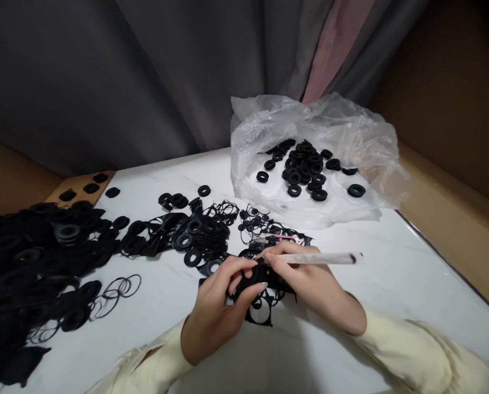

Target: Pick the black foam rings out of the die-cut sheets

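Between the thumb and fingers of my left hand [222, 306] is a black rubber ring [248, 278], gripped near the middle of the table. My right hand [305, 273] is closed round a white pen-like tool [322, 258], whose tip points at the ring; the tip itself is hidden by my fingers. Thin black rubber scraps [260, 314] lie under and around both hands. Just beyond my right hand rests a pink-handled tool [285, 239], partly covered by scraps.
A clear plastic bag [260, 128] at the back right holds several finished-looking black rings [304, 164]. A large heap of black rubber pieces [34, 257] covers the left side. Loose thin loops [116, 293] lie beside it. Grey curtains [145, 71] hang behind the white table [145, 339].
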A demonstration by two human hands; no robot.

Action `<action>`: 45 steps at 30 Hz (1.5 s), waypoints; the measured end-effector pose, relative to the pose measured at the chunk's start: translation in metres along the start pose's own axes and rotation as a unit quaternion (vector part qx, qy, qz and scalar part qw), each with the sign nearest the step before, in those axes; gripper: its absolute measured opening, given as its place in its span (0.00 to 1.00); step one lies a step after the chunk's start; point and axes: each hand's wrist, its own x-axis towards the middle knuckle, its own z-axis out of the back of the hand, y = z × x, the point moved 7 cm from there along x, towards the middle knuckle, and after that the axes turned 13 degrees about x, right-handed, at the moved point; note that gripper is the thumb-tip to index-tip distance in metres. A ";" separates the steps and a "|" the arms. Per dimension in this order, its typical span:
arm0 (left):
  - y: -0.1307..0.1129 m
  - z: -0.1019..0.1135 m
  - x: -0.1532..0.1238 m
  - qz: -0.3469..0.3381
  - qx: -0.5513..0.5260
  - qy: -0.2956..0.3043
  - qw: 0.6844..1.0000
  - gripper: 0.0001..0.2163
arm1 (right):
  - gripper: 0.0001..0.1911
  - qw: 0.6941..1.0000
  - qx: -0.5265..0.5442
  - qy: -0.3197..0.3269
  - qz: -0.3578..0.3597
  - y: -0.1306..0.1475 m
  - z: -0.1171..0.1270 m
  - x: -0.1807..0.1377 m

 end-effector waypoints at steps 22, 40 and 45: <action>0.038 0.001 0.008 0.347 -0.427 -0.037 0.834 0.13 | 0.11 0.999 -0.034 0.011 -0.002 -0.007 0.001 0.008; 0.031 -0.005 0.004 0.392 -0.461 0.010 0.796 0.11 | 0.09 0.943 -0.156 -0.005 0.293 0.027 -0.028 -0.032; 0.024 -0.007 0.005 0.381 -0.457 0.035 0.803 0.11 | 0.12 0.925 -0.185 -0.015 0.333 0.019 -0.033 -0.032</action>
